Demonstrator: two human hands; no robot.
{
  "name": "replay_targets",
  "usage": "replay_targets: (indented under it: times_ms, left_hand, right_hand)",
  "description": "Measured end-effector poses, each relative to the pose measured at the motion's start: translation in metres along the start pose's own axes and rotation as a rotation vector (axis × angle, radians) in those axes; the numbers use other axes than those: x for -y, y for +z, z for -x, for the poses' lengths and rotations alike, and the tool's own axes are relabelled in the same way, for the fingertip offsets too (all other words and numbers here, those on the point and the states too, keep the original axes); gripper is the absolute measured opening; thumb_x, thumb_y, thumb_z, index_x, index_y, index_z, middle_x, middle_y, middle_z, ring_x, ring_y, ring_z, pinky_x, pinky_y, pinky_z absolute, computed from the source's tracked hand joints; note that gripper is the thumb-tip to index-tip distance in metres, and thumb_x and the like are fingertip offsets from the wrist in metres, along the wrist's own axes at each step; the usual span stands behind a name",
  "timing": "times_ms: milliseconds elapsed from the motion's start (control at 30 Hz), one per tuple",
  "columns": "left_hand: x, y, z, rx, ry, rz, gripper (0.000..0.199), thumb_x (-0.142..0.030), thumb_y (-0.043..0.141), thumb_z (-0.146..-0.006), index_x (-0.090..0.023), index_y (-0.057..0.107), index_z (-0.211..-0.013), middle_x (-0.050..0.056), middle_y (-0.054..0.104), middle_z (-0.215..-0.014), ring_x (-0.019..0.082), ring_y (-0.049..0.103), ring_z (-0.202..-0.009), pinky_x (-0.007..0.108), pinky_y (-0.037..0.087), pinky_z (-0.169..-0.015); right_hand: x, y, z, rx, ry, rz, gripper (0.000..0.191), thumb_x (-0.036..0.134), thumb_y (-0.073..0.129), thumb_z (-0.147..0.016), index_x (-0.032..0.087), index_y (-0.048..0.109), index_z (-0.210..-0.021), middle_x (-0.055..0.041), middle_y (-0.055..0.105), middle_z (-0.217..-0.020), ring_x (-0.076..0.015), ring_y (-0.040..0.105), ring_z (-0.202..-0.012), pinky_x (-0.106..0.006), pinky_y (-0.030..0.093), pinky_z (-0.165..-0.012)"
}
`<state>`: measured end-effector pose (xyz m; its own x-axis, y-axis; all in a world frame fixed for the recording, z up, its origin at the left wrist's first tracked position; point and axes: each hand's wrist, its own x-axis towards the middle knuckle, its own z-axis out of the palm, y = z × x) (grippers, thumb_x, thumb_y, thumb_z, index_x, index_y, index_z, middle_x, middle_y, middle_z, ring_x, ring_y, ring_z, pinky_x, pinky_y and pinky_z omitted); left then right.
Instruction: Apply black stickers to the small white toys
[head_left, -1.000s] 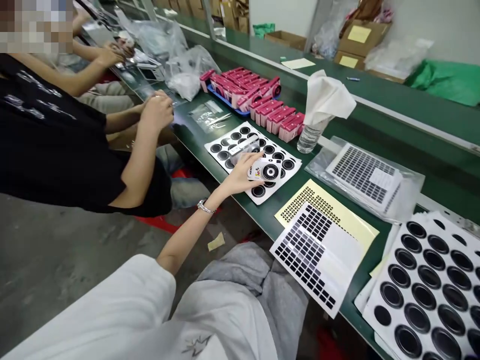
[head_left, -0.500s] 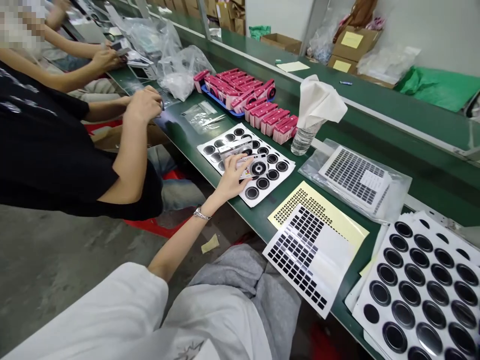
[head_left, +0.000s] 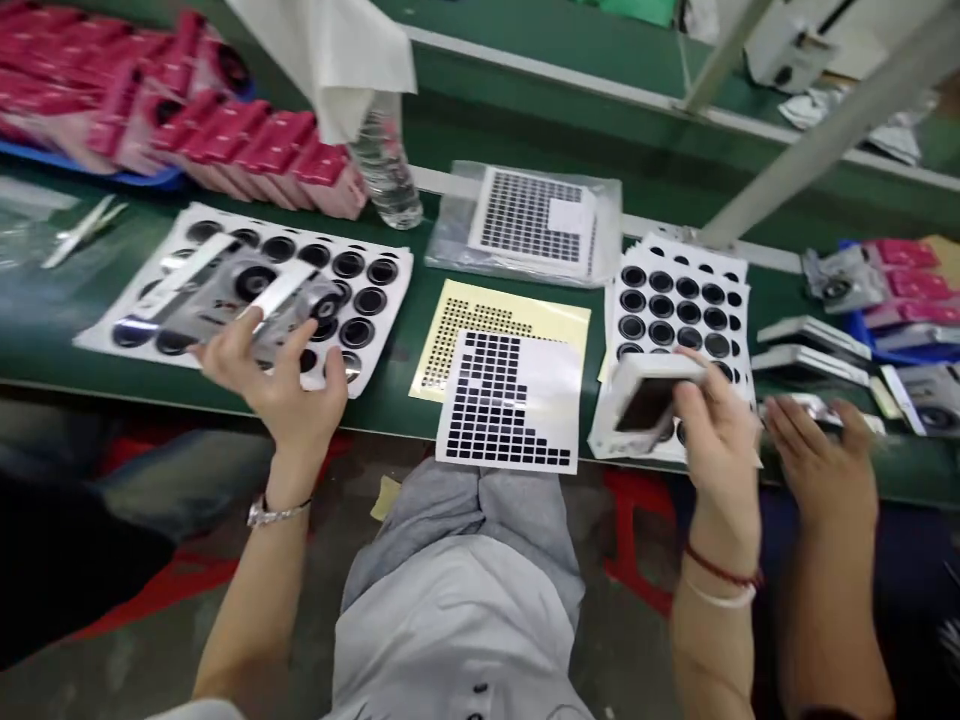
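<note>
**A:** What has moved?

**B:** The view has swung right along the green belt [head_left: 397,410], so the sheet of black rings [head_left: 397,255] now lies ahead and to the left, with the left hand [head_left: 281,385] at its near edge.

**A:** How does that hand stand?

**B:** Fingers spread and curled upward, thumb apart, tips at a white camera body [head_left: 255,300] lying over the sheet. It's blurred, so I can't tell whether it's gripped.

**A:** And the right hand?

**B:** I can't pick it out. Further right, a co-worker's hand [head_left: 720,450] with a red cord pinches a white casing [head_left: 649,395] above a second ring sheet [head_left: 682,300]. The co-worker's other hand [head_left: 821,465] is spread, its fingers touching a silvery piece [head_left: 799,405].
</note>
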<state>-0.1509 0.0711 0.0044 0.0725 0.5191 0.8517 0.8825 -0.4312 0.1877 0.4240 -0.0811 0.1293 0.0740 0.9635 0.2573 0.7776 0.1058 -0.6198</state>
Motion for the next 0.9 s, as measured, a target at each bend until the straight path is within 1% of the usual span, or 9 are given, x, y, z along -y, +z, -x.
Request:
replay_targets:
  times_ms: [33,133,233,333,467,567,733,800,900]
  left_hand:
    - [-0.015,0.0,-0.003,-0.014,0.009,0.03,0.037,-0.034,0.075,-0.099,-0.025,0.07,-0.135,0.008,0.052,-0.156,0.04,0.048,-0.145,0.077,0.034,-0.118]
    - [-0.076,-0.004,-0.013,0.143,-0.015,0.298,0.06,-0.038,0.081,-0.095,-0.027,0.059,-0.149,0.012,0.061,-0.148,0.037,0.059,-0.135,0.065,0.051,-0.112]
    - [-0.135,0.0,-0.016,0.603,0.143,0.655,0.108,-0.06,0.085,-0.087,-0.027,0.025,-0.171,0.02,0.051,-0.16,0.039,0.054,-0.145,0.062,0.053,-0.117]
    - [-0.166,0.015,-0.006,0.83,0.229,0.766,0.139,-0.053,0.096,-0.076,-0.026,0.001,-0.174,0.026,0.038,-0.168,0.045,0.045,-0.153,0.067,0.049,-0.121]
    - [-0.17,0.03,0.014,0.827,0.084,0.834,0.126,-0.031,0.092,-0.085,-0.032,0.002,-0.174,0.021,0.044,-0.163,0.04,0.047,-0.152,0.061,0.052,-0.12]
    - [-0.162,0.026,0.021,0.819,0.046,0.889,0.115,-0.035,0.089,-0.088,-0.034,0.011,-0.173,0.017,0.054,-0.15,0.036,0.056,-0.141,0.055,0.058,-0.114]
    - [-0.152,0.003,0.016,0.724,0.006,0.934,0.087,-0.043,0.085,-0.091,-0.03,0.04,-0.164,0.015,0.063,-0.138,0.032,0.063,-0.13,0.052,0.06,-0.109]
    - [-0.148,-0.006,0.012,0.654,-0.104,0.931,0.089,-0.049,0.09,-0.086,-0.027,0.046,-0.16,0.013,0.066,-0.134,0.031,0.066,-0.126,0.049,0.061,-0.107]
    - [-0.139,-0.011,0.004,0.426,-0.255,0.943,0.101,-0.051,0.097,-0.077,-0.028,0.045,-0.16,0.011,0.068,-0.133,0.03,0.068,-0.124,0.045,0.062,-0.105]
  right_hand:
    - [-0.001,0.011,-0.002,0.077,-0.062,-0.026,0.03,0.049,0.053,-0.11,0.037,0.075,-0.094,-0.011,0.07,-0.095,-0.027,0.067,-0.103,-0.051,0.048,-0.091]
    - [0.023,0.067,-0.021,0.276,-0.092,-0.127,0.025,0.047,0.055,-0.11,0.033,0.074,-0.115,-0.0071,0.072,-0.112,-0.0254,0.068,-0.111,-0.046,0.057,-0.093]
    - [0.066,0.135,-0.046,0.406,-0.134,-0.174,0.035,0.045,0.067,-0.105,0.02,0.068,-0.13,-0.0101,0.069,-0.131,-0.0231,0.07,-0.112,-0.044,0.062,-0.096]
    - [0.094,0.182,-0.064,0.516,-0.191,-0.213,0.032,0.042,0.067,-0.105,0.019,0.069,-0.127,-0.0096,0.07,-0.129,-0.0222,0.07,-0.109,-0.043,0.062,-0.096]
    - [0.097,0.199,-0.076,0.511,-0.161,-0.216,0.023,0.029,0.055,-0.109,0.02,0.075,-0.103,-0.0085,0.073,-0.112,-0.0226,0.071,-0.101,-0.04,0.058,-0.094]
    - [0.089,0.198,-0.076,0.429,-0.042,-0.161,0.016,0.02,0.06,-0.103,0.019,0.076,-0.098,-0.0084,0.07,-0.102,-0.023,0.071,-0.092,-0.04,0.057,-0.088]
    - [0.089,0.203,-0.071,0.48,-0.036,-0.137,0.013,0.02,0.07,-0.098,0.021,0.078,-0.108,-0.0075,0.069,-0.106,-0.0231,0.071,-0.094,-0.04,0.058,-0.088]
    - [0.091,0.208,-0.07,0.441,-0.036,-0.097,0.011,0.021,0.075,-0.097,0.021,0.078,-0.107,-0.0071,0.069,-0.105,-0.0233,0.071,-0.093,-0.041,0.058,-0.088]
    - [0.093,0.216,-0.066,0.378,-0.045,-0.094,0.004,0.02,0.076,-0.095,0.02,0.077,-0.099,-0.0066,0.067,-0.101,-0.0232,0.069,-0.091,-0.04,0.058,-0.087]
